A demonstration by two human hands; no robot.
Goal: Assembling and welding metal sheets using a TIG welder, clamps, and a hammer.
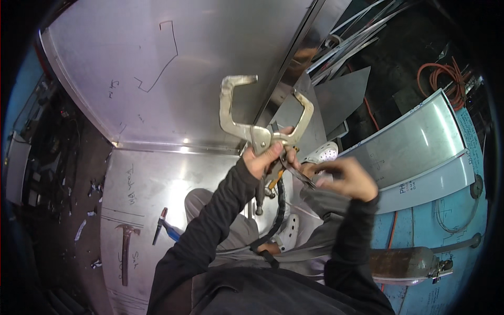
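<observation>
My left hand (264,161) is closed around a metal locking C-clamp (228,110), with its thumb laid across the body below the pivot. The two curved jaws point away from me and stand wide apart, with nothing between them. One of the clamp's handles slants down to the right. By that handle's end is my right hand (346,176), its fingers curled and smeared by motion; whether they touch the handle is unclear. Beneath the left hand, partly hidden, are a metal tool end (259,207) and a black sleeved cable (278,210).
A hammer (126,254) and a blue-handled torch (169,230) lie on the metal sheet to the left. A tall metal panel (199,47) stands ahead. At right are a bent metal sheet (420,142), a gas cylinder (401,264), metal strips (346,47) and a coiled orange hose (438,79).
</observation>
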